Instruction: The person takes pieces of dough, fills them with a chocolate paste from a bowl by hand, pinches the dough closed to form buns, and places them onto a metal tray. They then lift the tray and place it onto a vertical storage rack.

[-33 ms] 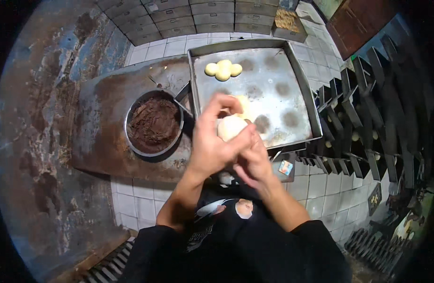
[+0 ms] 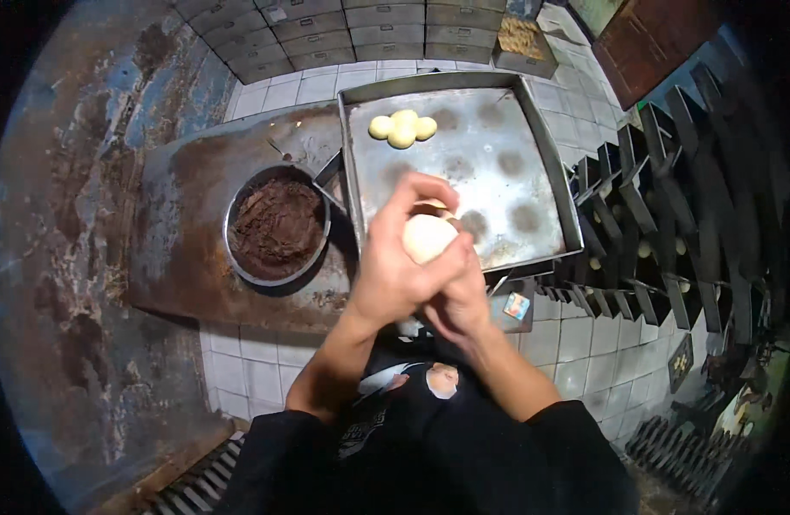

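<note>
A pale, smooth ball of dough (image 2: 427, 239) is cupped between my two hands over the near left part of a square metal baking tray (image 2: 539, 142). My left hand (image 2: 384, 270) curls round its left side, thumb across the front and fingers arched over the top. Against the ball's right and lower side presses my right hand (image 2: 460, 296), its fingers closed and partly hidden by the left thumb. A small cluster of yellowish dough balls (image 2: 402, 129) lies at the tray's far left. More dough on the tray is mostly covered by my left fingers.
Left of the tray, a metal pot (image 2: 232, 249) of dark brown paste (image 2: 277, 219) stands on a worn metal table (image 2: 180, 215). Racks of dark trays (image 2: 644, 206) rise at the right. Stacked metal drawers or tins (image 2: 386, 34) line the back. A small colourful box (image 2: 516, 305) sits near my right wrist.
Both hands and the dough ball have shifted slightly right. My right fingers have drawn in closer against the ball, and the dough on the tray behind my left fingers shows less.
</note>
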The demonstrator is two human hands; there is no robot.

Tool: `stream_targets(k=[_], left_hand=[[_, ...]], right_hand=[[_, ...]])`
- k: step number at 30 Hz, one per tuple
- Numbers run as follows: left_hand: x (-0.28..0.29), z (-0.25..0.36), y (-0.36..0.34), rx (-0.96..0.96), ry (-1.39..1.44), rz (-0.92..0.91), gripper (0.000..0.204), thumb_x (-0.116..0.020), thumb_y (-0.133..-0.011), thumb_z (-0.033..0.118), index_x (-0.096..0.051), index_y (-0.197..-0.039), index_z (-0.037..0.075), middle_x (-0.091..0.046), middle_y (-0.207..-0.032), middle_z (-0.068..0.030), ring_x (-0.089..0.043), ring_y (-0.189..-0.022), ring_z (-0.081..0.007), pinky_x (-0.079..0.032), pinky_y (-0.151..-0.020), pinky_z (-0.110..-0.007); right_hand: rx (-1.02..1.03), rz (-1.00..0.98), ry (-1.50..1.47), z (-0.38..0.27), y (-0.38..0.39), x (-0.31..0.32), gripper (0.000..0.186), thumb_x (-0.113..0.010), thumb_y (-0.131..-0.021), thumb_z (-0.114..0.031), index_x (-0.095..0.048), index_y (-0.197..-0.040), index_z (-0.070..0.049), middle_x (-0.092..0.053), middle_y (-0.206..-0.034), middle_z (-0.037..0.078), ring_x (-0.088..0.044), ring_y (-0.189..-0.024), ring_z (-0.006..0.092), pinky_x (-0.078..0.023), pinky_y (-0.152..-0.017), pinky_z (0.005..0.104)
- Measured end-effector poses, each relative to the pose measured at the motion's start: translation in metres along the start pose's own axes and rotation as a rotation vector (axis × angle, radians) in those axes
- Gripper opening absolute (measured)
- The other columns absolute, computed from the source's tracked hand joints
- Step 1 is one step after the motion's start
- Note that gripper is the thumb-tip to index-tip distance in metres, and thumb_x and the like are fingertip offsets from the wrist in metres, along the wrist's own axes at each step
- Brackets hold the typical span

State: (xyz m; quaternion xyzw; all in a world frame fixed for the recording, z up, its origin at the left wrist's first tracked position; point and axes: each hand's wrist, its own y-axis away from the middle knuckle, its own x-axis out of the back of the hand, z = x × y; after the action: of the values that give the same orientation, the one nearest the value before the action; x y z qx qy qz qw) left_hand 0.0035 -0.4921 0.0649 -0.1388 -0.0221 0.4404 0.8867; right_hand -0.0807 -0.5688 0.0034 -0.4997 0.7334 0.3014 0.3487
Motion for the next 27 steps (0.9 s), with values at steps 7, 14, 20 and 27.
stream_targets(k=[7, 14, 20, 27], left_hand=[[-0.053, -0.019, -0.011, -0.113, 0.312, -0.063, 0.053, -0.070, -0.083, -0.003, -0.040, -0.127, 0.005, -0.065, -0.089, -0.0019, -0.073, -0.098, -0.0175, -0.048, -0.109, -0.041], [-0.092, -0.028, -0.020, -0.227, 0.199, -0.204, 0.065, -0.073, -0.084, -0.001, -0.031, -0.132, 0.007, -0.065, -0.093, -0.0039, -0.073, -0.095, -0.0177, -0.047, -0.110, -0.044], [-0.063, -0.070, -0.030, 0.007, -0.040, -0.038, 0.061, -0.078, -0.080, -0.002, -0.045, -0.131, 0.006, -0.049, -0.124, -0.0083, -0.060, -0.095, -0.0144, -0.052, -0.082, -0.027], [-0.115, -0.158, -0.064, 0.070, -0.301, -0.356, 0.068, -0.083, -0.078, 0.009, -0.043, -0.133, 0.011, -0.075, -0.092, -0.0241, -0.074, -0.095, -0.0493, -0.060, -0.080, -0.050]], right_hand=[[0.382, -0.068, 0.468, -0.061, -0.004, 0.029, 0.040, -0.078, -0.098, -0.018, -0.069, -0.128, 0.007, -0.073, -0.118, 0.008, -0.068, -0.109, 0.0148, -0.053, -0.098, 0.0316], [0.479, 0.192, 0.455, -0.046, -0.007, 0.079, 0.029, -0.078, -0.094, -0.017, -0.072, -0.115, 0.002, -0.075, -0.109, 0.007, -0.069, -0.108, 0.0129, -0.054, -0.094, 0.0301], [0.011, -0.132, 1.146, -0.170, 0.001, 0.069, 0.036, -0.084, -0.090, -0.009, -0.074, -0.123, 0.002, -0.076, -0.117, 0.013, -0.075, -0.106, 0.0214, -0.060, -0.094, 0.0340], [0.173, -0.096, 1.544, -0.186, -0.042, 0.105, 0.049, -0.092, -0.077, -0.014, -0.075, -0.122, -0.004, -0.074, -0.108, 0.013, -0.075, -0.096, 0.0247, -0.061, -0.083, 0.0352]])
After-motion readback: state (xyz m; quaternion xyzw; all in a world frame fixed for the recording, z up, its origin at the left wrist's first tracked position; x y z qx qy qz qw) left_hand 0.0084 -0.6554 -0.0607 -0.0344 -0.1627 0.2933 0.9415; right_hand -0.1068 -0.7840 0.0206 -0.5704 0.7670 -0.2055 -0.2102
